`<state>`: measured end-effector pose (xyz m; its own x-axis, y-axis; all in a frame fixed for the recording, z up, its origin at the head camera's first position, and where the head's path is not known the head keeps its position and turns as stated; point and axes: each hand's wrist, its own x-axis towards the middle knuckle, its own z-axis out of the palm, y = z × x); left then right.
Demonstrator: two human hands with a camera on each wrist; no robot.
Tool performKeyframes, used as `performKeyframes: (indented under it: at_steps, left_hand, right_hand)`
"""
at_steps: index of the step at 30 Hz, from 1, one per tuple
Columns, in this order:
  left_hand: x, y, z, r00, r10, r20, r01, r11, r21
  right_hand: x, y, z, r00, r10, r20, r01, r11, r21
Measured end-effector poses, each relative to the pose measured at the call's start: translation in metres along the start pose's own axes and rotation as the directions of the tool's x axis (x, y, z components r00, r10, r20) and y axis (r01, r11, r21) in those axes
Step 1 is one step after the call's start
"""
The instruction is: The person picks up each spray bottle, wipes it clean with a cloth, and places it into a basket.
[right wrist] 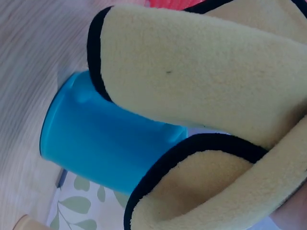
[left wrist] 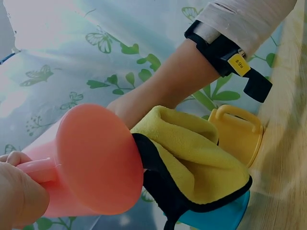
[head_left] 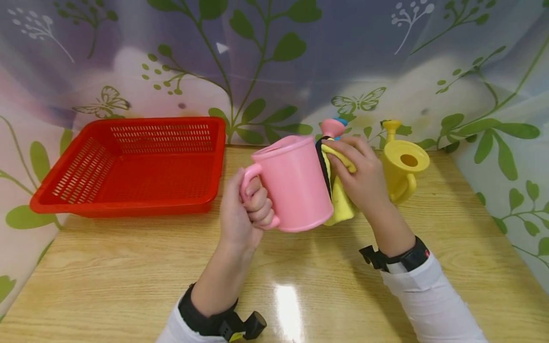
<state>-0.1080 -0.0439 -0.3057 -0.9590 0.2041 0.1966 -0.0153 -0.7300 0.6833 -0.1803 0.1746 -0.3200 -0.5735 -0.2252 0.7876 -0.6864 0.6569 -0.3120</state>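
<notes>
My left hand (head_left: 240, 209) grips the handle of a pink watering can (head_left: 296, 190), its fingers curled round it. The can is held up and tilted slightly, and the left wrist view faces its round base. In my right hand (head_left: 362, 174) is a yellow cloth (head_left: 341, 205) with a black edge, pinched and held at the can's right side. A pink spout head (head_left: 332, 127) shows just above the cloth. Behind the cloth stands a blue container (right wrist: 105, 139), mostly hidden in the head view. Nearest the right hand's outer side is a yellow watering can (head_left: 396, 164).
To the left, a red slotted plastic basket (head_left: 128, 208) sits on the wooden table (head_left: 128, 276). A leaf-and-butterfly patterned curtain (head_left: 274, 66) hangs along the back and sides of the table.
</notes>
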Motion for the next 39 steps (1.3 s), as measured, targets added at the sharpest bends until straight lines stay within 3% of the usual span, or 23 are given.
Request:
performKeyframes:
  at_steps: [8,18,29,39]
  left_hand:
    - [0.001,0.003,0.000,1.000,0.022,-0.019,-0.022,1.000,-0.021]
    - [0.002,0.008,-0.001,0.997,0.056,-0.048,-0.058,0.997,-0.042]
    - [0.003,0.011,-0.003,0.997,0.071,-0.033,-0.073,0.994,-0.083]
    - [0.003,0.013,-0.005,0.994,0.092,-0.061,-0.096,0.993,-0.074]
  right_hand:
    - [-0.005,-0.007,0.004,1.000,-0.009,0.016,0.008,0.997,0.072]
    - [-0.013,-0.013,0.008,0.999,-0.015,-0.035,0.020,0.988,0.156]
    - [-0.021,-0.015,0.007,0.999,-0.030,-0.019,0.034,0.970,0.241]
    - [-0.029,-0.017,0.006,1.000,-0.013,0.010,0.010,0.959,0.282]
